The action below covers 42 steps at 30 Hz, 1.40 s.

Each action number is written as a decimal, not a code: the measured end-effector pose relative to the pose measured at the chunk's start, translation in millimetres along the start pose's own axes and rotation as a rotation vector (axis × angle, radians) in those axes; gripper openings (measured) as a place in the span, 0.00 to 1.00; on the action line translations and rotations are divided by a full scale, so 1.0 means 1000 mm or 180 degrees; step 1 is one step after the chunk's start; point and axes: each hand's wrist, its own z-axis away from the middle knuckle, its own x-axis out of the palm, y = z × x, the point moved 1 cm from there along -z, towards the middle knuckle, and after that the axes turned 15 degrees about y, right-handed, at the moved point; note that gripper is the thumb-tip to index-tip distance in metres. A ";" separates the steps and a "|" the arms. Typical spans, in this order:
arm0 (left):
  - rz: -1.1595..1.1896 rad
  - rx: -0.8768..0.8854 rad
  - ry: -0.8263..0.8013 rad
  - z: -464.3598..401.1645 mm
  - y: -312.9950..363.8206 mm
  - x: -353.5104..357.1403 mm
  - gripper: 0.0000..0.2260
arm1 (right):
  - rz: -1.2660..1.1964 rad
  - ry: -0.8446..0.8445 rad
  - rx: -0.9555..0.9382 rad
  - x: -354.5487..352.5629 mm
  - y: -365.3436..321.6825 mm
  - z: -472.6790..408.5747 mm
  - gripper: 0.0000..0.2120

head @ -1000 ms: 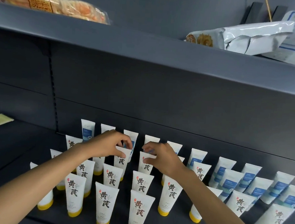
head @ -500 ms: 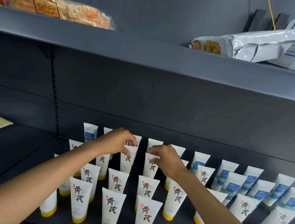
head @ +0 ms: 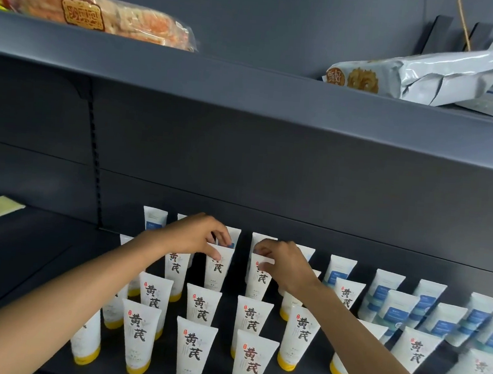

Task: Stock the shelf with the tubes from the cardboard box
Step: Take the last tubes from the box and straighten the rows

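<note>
Both of your hands are working at the back of the lower shelf, each one pinching the flat crimped top of a yellow-capped tube. Your left hand has thumb and fingers closed on the top edge of the left tube; your right hand pinches the top of the right tube, just beside the first. Both tubes stand cap-down, in the row just in front of the blue-label tubes that line the back wall. The cardboard box is not in view.

Judging by their look, these are light, soft plastic tubes: the body will give if you squeeze it, while the sealed top edge is stiff and flat, so that is the sound place for your grip. The narrow yellow cap is a small footing for a tall tube, so expect them to tip at a nudge. Set each one down straight, let go gently, and keep your forearms lifted over the front rows of tubes, which stand right under them and could fall in a chain
</note>
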 end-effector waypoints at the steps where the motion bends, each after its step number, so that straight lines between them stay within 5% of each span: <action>1: 0.0128 -0.0045 0.0032 0.003 -0.003 -0.009 0.15 | -0.0020 0.0044 -0.0018 -0.001 -0.003 -0.001 0.18; 6: 0.0470 -0.0220 0.0270 0.030 -0.026 -0.064 0.14 | -0.0511 0.0250 -0.0337 -0.005 -0.042 -0.015 0.19; 14: 0.0718 -0.0574 0.0470 0.080 -0.086 -0.093 0.14 | -0.0998 -0.0259 -0.0669 0.033 -0.116 -0.033 0.18; 24: 0.0361 -0.0549 0.0359 0.090 -0.113 -0.080 0.14 | -0.0401 -0.0767 -0.0821 0.061 -0.137 -0.050 0.20; 42: -0.0139 -0.0536 0.0757 0.067 -0.120 -0.076 0.09 | 0.0032 -0.0495 -0.0686 0.078 -0.125 -0.062 0.13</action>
